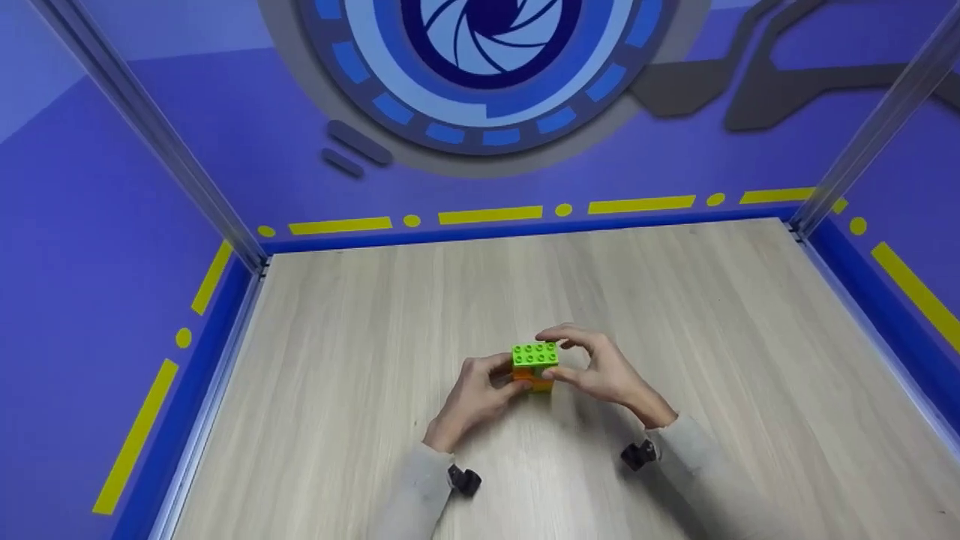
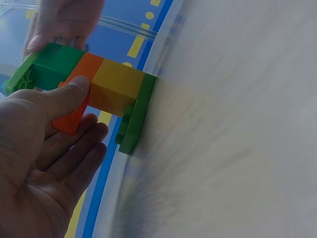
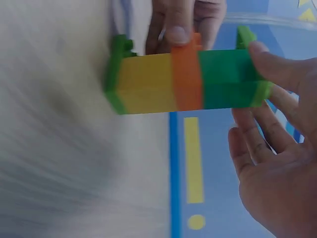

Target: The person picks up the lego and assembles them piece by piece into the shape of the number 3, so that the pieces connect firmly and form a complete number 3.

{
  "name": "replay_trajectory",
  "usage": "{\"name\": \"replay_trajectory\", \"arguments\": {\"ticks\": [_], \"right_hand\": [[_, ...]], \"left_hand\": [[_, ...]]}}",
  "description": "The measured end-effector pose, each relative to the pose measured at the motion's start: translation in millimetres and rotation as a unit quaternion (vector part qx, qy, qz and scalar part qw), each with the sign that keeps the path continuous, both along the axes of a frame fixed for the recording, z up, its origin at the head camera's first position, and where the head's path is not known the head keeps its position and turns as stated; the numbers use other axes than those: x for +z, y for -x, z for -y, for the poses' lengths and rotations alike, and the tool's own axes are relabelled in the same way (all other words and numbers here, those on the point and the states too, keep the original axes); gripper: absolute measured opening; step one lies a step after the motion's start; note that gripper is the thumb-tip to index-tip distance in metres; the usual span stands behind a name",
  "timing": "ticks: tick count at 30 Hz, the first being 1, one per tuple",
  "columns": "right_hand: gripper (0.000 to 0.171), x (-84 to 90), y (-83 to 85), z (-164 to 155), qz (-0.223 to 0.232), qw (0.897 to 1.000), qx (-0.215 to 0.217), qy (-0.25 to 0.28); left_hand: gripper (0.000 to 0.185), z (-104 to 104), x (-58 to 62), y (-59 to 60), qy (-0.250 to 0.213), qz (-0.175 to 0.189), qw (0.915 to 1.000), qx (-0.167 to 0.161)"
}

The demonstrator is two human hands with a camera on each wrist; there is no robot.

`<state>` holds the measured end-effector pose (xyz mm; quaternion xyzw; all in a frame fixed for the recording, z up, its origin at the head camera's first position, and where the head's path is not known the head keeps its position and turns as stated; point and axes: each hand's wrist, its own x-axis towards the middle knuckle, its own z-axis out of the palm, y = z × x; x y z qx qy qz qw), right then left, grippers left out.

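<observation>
A stack of toy building bricks stands upright on the table between the two hands. On top is a lime green studded plate [image 1: 529,358]; below it come a dark green brick [image 3: 225,79], a thin orange brick [image 3: 188,82], a yellow brick [image 3: 146,84] and, lowest, a green plate [image 2: 141,114]. The left hand [image 1: 478,391] pinches the orange brick from the left, its thumb against the near face. At the upper right of the stack, the right hand [image 1: 606,369] grips the lime plate and dark green brick, thumb in front and index finger at the far side.
The pale wooden tabletop [image 1: 360,330] surrounds the hands. Blue-violet panels [image 1: 225,135] with yellow markings wall it at the back and both sides, with metal posts [image 1: 150,127] at the corners. Each wrist wears a small black camera [image 1: 465,481].
</observation>
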<state>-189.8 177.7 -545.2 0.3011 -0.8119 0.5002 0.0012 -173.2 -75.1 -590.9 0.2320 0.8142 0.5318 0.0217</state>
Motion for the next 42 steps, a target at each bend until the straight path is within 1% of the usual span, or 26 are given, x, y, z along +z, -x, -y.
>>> {"name": "replay_trajectory", "arguments": {"ticks": [2,5,8,12,16,21,29,32,36,42], "right_hand": [[0.051,-10.2,-1.7,-2.5,0.019,1.000,-0.003,0.008],[0.055,-22.4,-3.3,-3.5,0.046,0.999,-0.002,0.018],[0.052,-30.9,-5.0,-3.0,0.070,0.997,-0.002,0.026],[0.046,-37.0,-7.0,-1.9,0.094,0.995,-0.011,0.035],[0.043,-38.8,-8.3,-0.8,0.106,0.993,-0.018,0.039],[0.043,-38.7,-10.8,-0.5,0.111,0.993,-0.022,0.034],[0.043,-37.6,-13.2,-0.2,0.117,0.992,-0.031,0.034],[0.043,-37.3,-14.2,-1.0,0.120,0.992,-0.028,0.039],[0.043,-35.5,-14.3,-2.6,0.123,0.991,-0.019,0.054],[0.044,-27.7,-10.8,-4.0,0.133,0.988,-0.017,0.076]], "left_hand": [[0.040,-0.6,-0.1,0.2,0.002,0.007,1.0000,0.001],[0.041,-0.5,-0.6,0.2,0.004,0.014,0.9999,0.007],[0.041,-0.1,-1.4,0.4,0.006,0.017,0.9998,0.009],[0.041,-0.2,-1.4,0.3,0.005,0.020,0.9998,0.005],[0.041,-0.3,-0.1,-0.6,0.007,0.018,0.9998,0.006],[0.041,-0.4,0.6,-0.4,0.012,0.017,0.9998,0.007],[0.042,1.3,2.5,-2.3,0.004,0.034,0.9994,0.004],[0.043,1.9,2.7,-3.9,-0.006,0.043,0.9990,-0.002],[0.043,1.8,3.6,-5.0,-0.030,0.053,0.9981,-0.011],[0.043,0.4,8.7,-2.9,-0.049,0.048,0.9976,-0.003]]}}
